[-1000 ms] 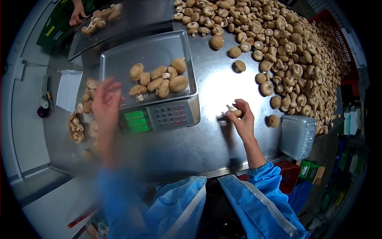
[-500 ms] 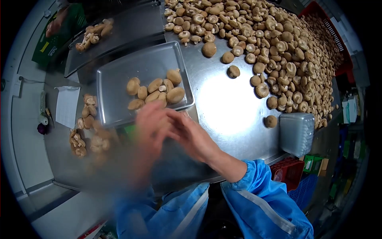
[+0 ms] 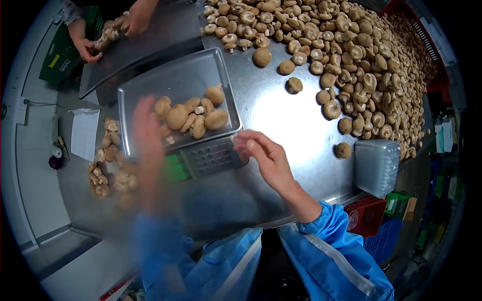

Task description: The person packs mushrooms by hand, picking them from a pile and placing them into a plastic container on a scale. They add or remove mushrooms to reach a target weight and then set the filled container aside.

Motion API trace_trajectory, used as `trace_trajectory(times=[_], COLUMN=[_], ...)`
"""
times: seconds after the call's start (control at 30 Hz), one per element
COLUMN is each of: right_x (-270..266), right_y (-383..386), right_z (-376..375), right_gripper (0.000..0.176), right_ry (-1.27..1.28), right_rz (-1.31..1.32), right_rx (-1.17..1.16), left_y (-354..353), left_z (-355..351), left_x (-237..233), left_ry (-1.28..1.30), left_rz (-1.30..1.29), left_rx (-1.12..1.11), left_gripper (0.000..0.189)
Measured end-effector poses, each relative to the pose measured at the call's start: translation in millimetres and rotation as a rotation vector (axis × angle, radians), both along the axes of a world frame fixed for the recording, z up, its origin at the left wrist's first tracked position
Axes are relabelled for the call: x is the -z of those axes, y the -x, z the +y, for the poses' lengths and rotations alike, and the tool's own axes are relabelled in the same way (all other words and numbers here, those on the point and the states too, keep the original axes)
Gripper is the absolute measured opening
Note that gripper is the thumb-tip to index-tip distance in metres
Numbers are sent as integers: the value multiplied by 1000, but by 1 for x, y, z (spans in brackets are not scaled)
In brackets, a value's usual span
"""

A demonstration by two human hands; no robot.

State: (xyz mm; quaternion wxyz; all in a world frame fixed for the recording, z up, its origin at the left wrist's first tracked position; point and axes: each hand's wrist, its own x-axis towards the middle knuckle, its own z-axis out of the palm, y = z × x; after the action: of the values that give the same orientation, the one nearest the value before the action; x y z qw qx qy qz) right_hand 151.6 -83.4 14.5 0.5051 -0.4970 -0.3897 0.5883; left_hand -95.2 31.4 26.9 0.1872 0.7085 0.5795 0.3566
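A metal tray [image 3: 131,83] on a weighing scale holds several brown shiitake mushrooms [image 3: 176,117]. The scale's keypad [image 3: 208,157] and its green-lit display [image 3: 174,168] show at the tray's front edge. My left hand [image 3: 146,128], smeared by motion, passes over the tray's left part beside the mushrooms; its fingers cannot be made out. Just right of the keypad is my right hand [image 3: 271,163], fingers loosely bent and apart from the thumb, with nothing in it.
A large mushroom heap [image 3: 351,65] spreads across the right side of the steel table [image 3: 281,185]. Clear plastic trays [image 3: 375,168] stand stacked at the right. Mushroom clusters [image 3: 110,140] and white paper [image 3: 85,133] lie left. Another person's hands [image 3: 88,49] hold mushrooms at top left.
My hands have moved apart, left hand leftward and right hand rightward, uncovering the keypad. A large mushroom now lies on the tray's group. The other person's hands have come to the top-left mushrooms.
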Motion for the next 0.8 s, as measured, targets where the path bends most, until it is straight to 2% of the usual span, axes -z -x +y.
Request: trace_trajectory(times=[0.1, 0.23, 0.27, 0.37, 0.4, 0.5, 0.57, 0.6, 0.63, 0.73, 0.8], right_x=[3, 2, 7, 32, 41, 49, 57, 54, 51, 54, 43], right_y=[-8, 4, 10, 32, 35, 36, 32, 25, 14, -64, -124], right_z=[10, 31, 38, 61, 68, 73, 66, 59, 49, 9, -41], right_gripper=[30, 49, 58, 59, 61, 64, 65, 66, 68, 71, 75], right_ry=[-215, -474, -475, -508, -504, -498, -585, -523, -463, -313, -190], right_rz=[-366, -803, -814, -938, -927, -871, -903, -870, -830, -979, -921], right_rx=[133, 94, 47, 30, 7, 30, 45, 54, 62, 90, 537], left_y=[27, 7, 5, -3, -6, -5, 12, 14, 5, 1, 9], left_z=[6, 2, 2, 7, 9, 9, 16, 16, 7, -22, -41], left_x=[-4, -1, 2, 18, 24, 21, 51, 40, 25, 8, 7], left_ry=[-65, -61, -52, -38, -37, 29, 28, -26, -10, -132, -121], left_rz=[-212, -174, -49, 319, 243, 246, -127, 19, 4, -94, -72], left_rx=[131, 139, 164, 257, 257, 191, 227, 215, 139, 111, 78], left_gripper=[47, 49, 49, 50, 49, 48, 47, 47, 47, 45, 43])
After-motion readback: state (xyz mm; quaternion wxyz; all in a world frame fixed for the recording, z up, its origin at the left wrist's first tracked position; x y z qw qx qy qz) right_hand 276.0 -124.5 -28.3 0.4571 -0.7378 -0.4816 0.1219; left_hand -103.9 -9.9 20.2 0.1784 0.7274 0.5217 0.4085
